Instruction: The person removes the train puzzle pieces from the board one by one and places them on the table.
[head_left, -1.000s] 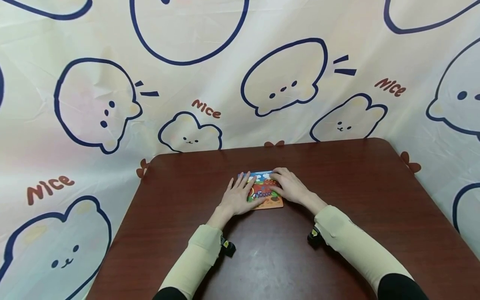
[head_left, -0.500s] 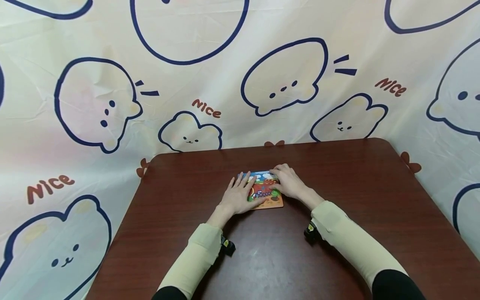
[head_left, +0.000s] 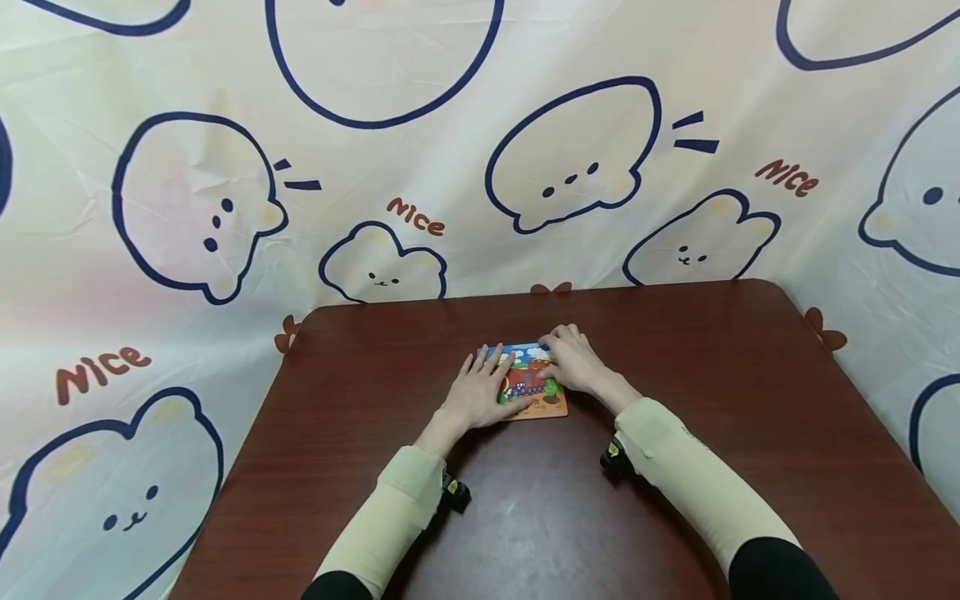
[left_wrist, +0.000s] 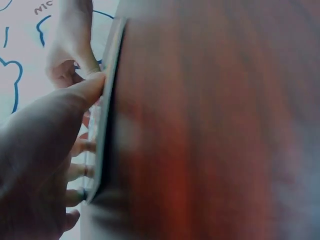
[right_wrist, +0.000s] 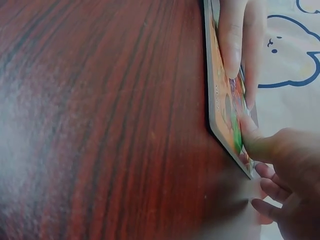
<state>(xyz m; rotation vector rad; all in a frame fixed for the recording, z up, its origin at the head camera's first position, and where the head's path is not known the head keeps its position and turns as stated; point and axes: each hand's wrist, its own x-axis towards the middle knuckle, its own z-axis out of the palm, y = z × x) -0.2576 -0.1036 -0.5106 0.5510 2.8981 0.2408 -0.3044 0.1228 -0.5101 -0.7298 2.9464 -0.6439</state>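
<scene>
A small flat picture board (head_left: 551, 406) lies on the table, printed with blue sky, white clouds, red and green shapes and an orange lower strip. My left hand (head_left: 472, 396) rests over its left part, fingers straight and spread, thumb along the lower part. At the upper right corner, my right hand (head_left: 576, 362) grips the board, its thumb on the printed face and its bent fingers by the edge. The right wrist view shows that thumb (right_wrist: 257, 142) on a green patch, with the other fingers beyond the board's side. The palms hide parts of the picture.
The dark brown wooden table (head_left: 360, 392) extends around the board on all sides. Behind it hangs a pale cloth (head_left: 465, 167) with blue cartoon outlines and brown lettering. Black wrist cameras (head_left: 455, 493) sit at both cuffs.
My right hand has shifted slightly up and left along the board's right side, its forearm swinging left. The left hand stays in place on the board.
</scene>
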